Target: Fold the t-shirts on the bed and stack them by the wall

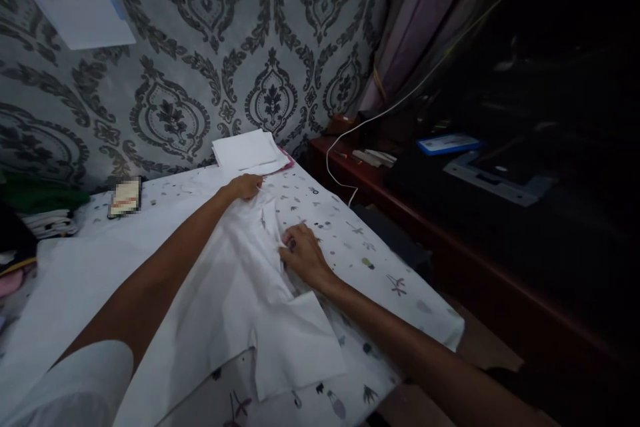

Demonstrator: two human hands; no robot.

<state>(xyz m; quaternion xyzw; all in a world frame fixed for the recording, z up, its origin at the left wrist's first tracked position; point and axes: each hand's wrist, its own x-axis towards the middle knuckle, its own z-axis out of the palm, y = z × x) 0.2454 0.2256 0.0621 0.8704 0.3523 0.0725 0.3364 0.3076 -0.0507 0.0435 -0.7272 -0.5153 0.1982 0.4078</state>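
A white short-sleeved shirt (225, 280) lies spread over the patterned bedsheet (360, 240), with soft creases around its collar and one sleeve pointing toward me. My left hand (245, 187) grips the shirt's far shoulder, its fingers closed on the cloth. At the collar, my right hand (304, 253) pinches the near edge of the fabric between thumb and fingers. The far sleeve is partly hidden by my left hand and forearm.
White folded cloth or paper (250, 150) sits at the bed's far corner. A phone-like object (125, 197) lies on the left, near folded clothes (47, 221). Right of the bed stands a dark red wooden table (420, 213) bearing a blue-edged item (450, 144) and a white cable (345, 137).
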